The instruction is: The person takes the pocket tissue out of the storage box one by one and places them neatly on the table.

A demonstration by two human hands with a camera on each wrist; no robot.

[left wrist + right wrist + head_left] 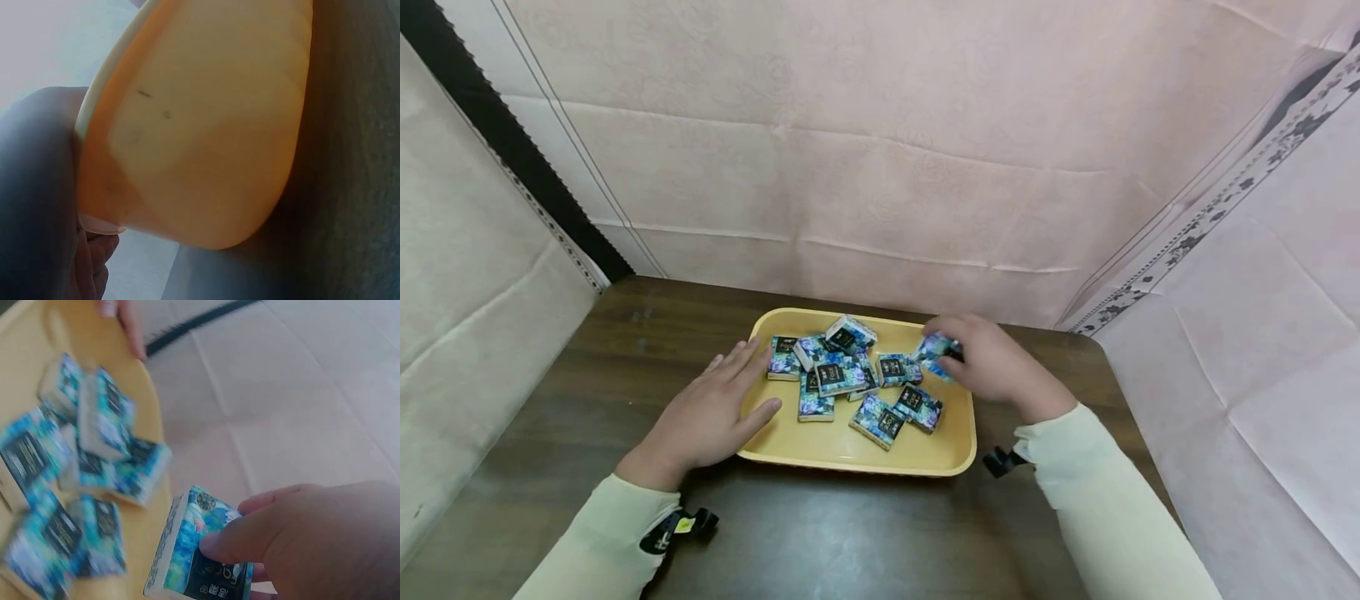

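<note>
A yellow tray (850,458) holds several small blue patterned boxes with black labels, like the box (842,375) lying across others near the middle. My right hand (992,358) pinches one such box (187,556) between thumb and fingers, over the tray's right side. In the right wrist view the thumb presses on its label face and a pale printed side shows. On the left, my left hand (711,417) rests on the tray's rim with straight fingers. The left wrist view shows the tray's outer wall (219,125) beside that hand.
The tray stands on a dark wooden table (820,533). A pale cloth wall (850,200) rises behind it, with more cloth panels at left and right. Black straps with small devices sit on both wrists.
</note>
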